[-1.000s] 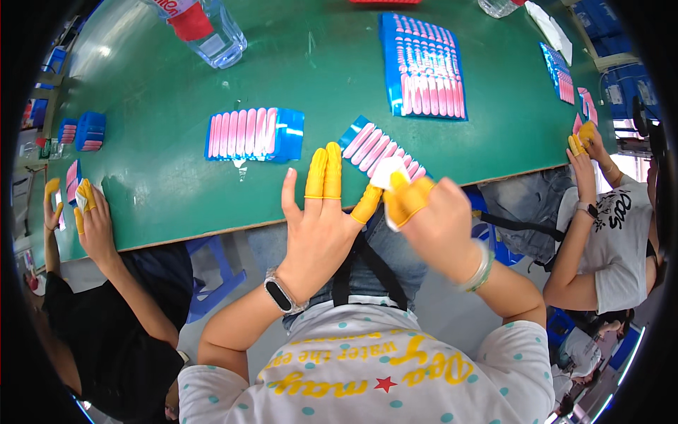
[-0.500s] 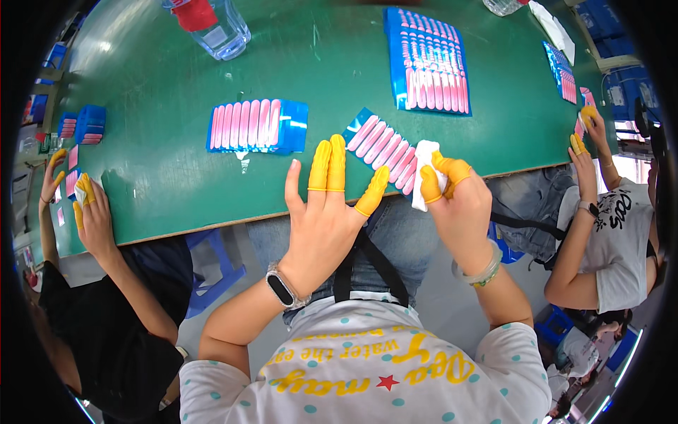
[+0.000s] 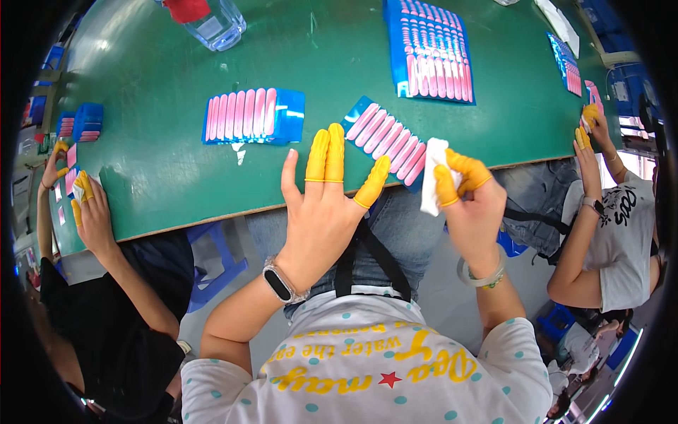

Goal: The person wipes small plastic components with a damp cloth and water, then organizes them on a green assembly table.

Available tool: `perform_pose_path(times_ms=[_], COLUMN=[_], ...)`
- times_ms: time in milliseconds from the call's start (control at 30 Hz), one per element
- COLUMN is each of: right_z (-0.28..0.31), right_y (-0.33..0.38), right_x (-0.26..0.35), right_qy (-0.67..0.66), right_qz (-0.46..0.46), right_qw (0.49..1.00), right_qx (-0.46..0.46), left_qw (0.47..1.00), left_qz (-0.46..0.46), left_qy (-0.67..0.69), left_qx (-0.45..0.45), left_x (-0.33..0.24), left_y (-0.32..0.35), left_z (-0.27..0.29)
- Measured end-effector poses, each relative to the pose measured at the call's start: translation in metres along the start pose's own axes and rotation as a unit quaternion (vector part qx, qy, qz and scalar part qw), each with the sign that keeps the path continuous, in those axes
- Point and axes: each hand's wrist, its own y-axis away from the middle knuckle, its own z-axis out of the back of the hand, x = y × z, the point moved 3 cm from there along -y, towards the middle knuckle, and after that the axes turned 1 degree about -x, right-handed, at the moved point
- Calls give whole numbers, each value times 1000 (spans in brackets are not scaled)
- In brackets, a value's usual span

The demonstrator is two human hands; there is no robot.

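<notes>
My left hand (image 3: 321, 201) lies spread near the table's front edge, with yellow finger cots on three digits. Its thumb touches the near left side of a blue sheet with a row of pink rounded strips (image 3: 385, 143), which lies slanted at the edge. Pinched in my right hand (image 3: 470, 201), also in yellow cots, is a folded white cloth or tissue (image 3: 432, 177). It hangs just right of the sheet's end, slightly apart from it. Left of my left hand lies a stack of similar blue sheets with pink strips (image 3: 244, 116).
A larger pile of overlapping pink-stripped sheets (image 3: 436, 56) lies farther back on the green table (image 3: 162, 169). A clear plastic container with a red piece (image 3: 212, 25) stands at back left. Co-workers sit close on both sides, one in a black shirt (image 3: 106, 332), one in grey-white (image 3: 628, 247).
My right hand has moved right with the white cloth, off the end of the slanted sheet. My left hand stays at the sheet. The view has shifted slightly.
</notes>
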Motion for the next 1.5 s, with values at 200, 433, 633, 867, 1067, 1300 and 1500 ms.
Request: perform_pose_path(times_ms=[200, 433, 633, 867, 1067, 1300, 1500], right_z=[5, -18, -12, -22, -19, -23, -40], right_y=[-31, -49, -57, -60, -68, -84, -66], right_x=[28, 33, 32, 45, 36, 35, 38], right_qy=[133, 234, 263, 217, 238, 240, 209], right_qz=[99, 201, 194, 305, 279, 276, 355], right_qw=[985, 946, 932, 876, 904, 909, 886], right_qx=[38, 105, 156, 304, 220, 198, 211], left_qw=[1000, 1000, 999, 999, 999, 999, 1000], left_qz=[-5, 0, -30, -30, -32, -32, -25], left_qy=[-16, -3, 7, 9, 15, 12, 14], left_qx=[13, 28, 31, 45, 24, 12, 5], left_x=[0, 1, 3, 3, 3, 4, 4], left_y=[2, -1, -2, -2, -1, 0, 0], left_z=[-2, 1, 7, 9, 8, 6, 6])
